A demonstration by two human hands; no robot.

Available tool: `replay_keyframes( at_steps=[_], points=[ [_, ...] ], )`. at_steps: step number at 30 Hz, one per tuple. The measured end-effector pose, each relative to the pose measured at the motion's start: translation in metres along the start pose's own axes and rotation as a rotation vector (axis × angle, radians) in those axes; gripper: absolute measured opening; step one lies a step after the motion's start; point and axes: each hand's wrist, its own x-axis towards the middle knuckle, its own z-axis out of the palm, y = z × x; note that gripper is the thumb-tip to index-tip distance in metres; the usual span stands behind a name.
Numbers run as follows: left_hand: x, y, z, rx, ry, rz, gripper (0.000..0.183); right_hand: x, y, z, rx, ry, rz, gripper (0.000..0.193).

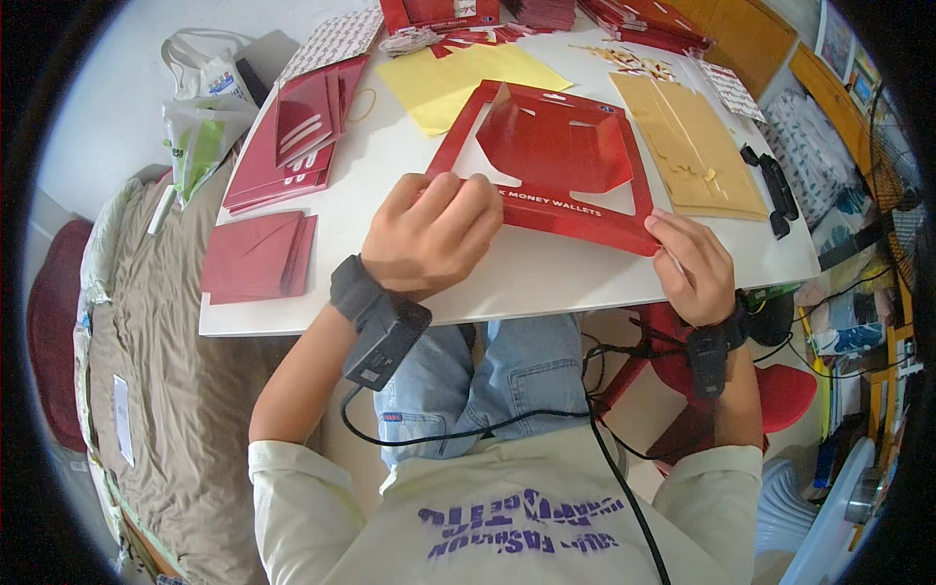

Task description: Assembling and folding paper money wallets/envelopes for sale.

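A red cardboard package [604, 207] with a window cut-out and printed front edge is tilted up off the table, its near edge toward me. My left hand [436, 231] is closed at its near left corner, knuckles up; the fingertips are hidden. My right hand [694, 268] pinches the near right corner between thumb and fingers. Inside the window a red inner flap [556, 151] stands folded at an angle. Under the far left part of the package lies a yellow sheet [429, 83].
Red envelopes [255, 255] lie in stacks along the table's left side, with larger red folders [307, 117] behind. Tan cardboard sheets [682, 146] and a black object [777, 190] lie on the right. More red packages [643, 24] fill the far edge. Black cables [517, 419] trail from my wrists.
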Motion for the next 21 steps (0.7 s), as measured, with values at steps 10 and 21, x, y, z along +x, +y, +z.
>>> replay_keyframes(
  at_steps=[10, 21],
  points=[
    [0.019, 0.023, 0.008, -0.105, -0.009, 0.198, 0.042, 0.014, -0.004, -0.002, -0.072, -0.039, -0.299, 0.016],
    [0.020, 0.023, 0.008, -0.167, -0.030, 0.150, 0.040, 0.010, -0.001, -0.005, -0.127, -0.051, -0.422, 0.020]
  ],
)
